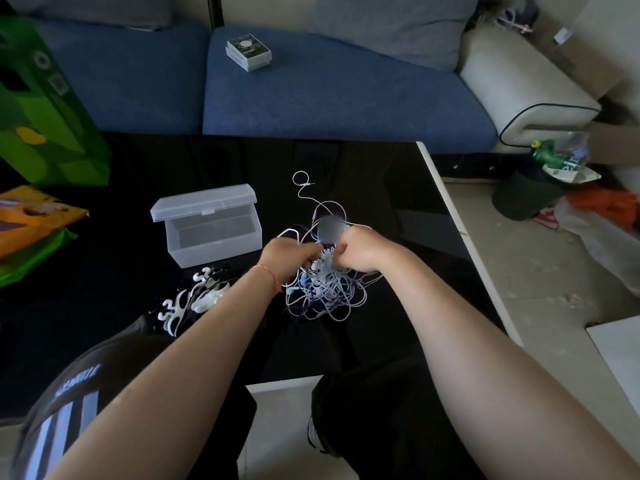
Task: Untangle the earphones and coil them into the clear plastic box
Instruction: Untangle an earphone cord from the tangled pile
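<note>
With the left hand (289, 256) and right hand (353, 249) both pinching the tangled earphones (322, 289) above the black table (398, 188), right of the open clear plastic box (211, 226), hard pulling could tighten knots.

Earphones (325, 289): tangle of white and pale blue cable with some dark navy strands. Plastic box (211, 230): clear, frosted white, no print. Tabletop (398, 188): glossy black with a white edge. Clips (194, 299) beside the box: white and black. Sofa (311, 98): blue cushions, cream armrest with dark piping. Bag (48, 109) at left: green with yellow shapes. Wrist string (270, 275) on left arm: red. Shirt (69, 403): black with pale stripes.
</note>
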{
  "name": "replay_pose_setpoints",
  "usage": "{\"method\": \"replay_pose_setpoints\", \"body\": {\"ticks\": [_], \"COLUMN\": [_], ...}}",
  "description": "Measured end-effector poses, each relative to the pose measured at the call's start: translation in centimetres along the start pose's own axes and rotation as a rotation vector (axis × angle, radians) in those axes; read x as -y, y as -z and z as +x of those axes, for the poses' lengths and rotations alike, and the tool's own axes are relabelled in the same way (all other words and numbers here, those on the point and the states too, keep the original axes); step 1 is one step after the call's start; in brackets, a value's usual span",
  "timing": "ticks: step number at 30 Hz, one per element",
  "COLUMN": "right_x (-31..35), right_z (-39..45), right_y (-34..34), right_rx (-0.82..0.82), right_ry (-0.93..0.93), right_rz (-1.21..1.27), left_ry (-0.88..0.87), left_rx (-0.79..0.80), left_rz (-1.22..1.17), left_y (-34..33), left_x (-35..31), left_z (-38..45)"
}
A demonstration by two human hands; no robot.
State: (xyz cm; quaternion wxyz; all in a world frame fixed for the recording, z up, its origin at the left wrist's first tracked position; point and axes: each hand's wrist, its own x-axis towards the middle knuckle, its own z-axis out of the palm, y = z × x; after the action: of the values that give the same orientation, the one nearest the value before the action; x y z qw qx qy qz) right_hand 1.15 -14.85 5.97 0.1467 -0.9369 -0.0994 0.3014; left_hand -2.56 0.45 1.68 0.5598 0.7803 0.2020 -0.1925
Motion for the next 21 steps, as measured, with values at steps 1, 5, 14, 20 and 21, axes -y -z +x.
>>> {"method": "replay_pose_setpoints", "body": {"ticks": [1, 5, 14, 20, 21], "right_x": [0.2, 0.4, -1.0, -1.1, -1.0], "right_z": [-0.1, -0.2, -0.5, -0.9, -1.1], "right_y": [0.0, -0.2, 1.2, 1.5, 1.6], "right_rx": [0.001, -0.044, -0.085, -0.049, -0.057], "right_ry": [0.002, 0.036, -0.012, 0.051, 0.073], "right_rz": [-0.003, 0.007, 0.067, 0.073, 0.100], "left_ry": [-0.020, -0.052, 0.064, 0.055, 0.054], "left_rx": [0.027, 0.094, -0.065, -0.138, -0.160], "left_rz": [0.051, -0.035, -0.067, 0.026, 0.070], "left_y": [-0.3, -0.8, -0.4, -0.7, -0.6], "left_x": [-0.1, 0.0, 1.3, 1.5, 1.5], "left_z": [-0.3, -0.7, 0.7, 1.2, 1.2]}}
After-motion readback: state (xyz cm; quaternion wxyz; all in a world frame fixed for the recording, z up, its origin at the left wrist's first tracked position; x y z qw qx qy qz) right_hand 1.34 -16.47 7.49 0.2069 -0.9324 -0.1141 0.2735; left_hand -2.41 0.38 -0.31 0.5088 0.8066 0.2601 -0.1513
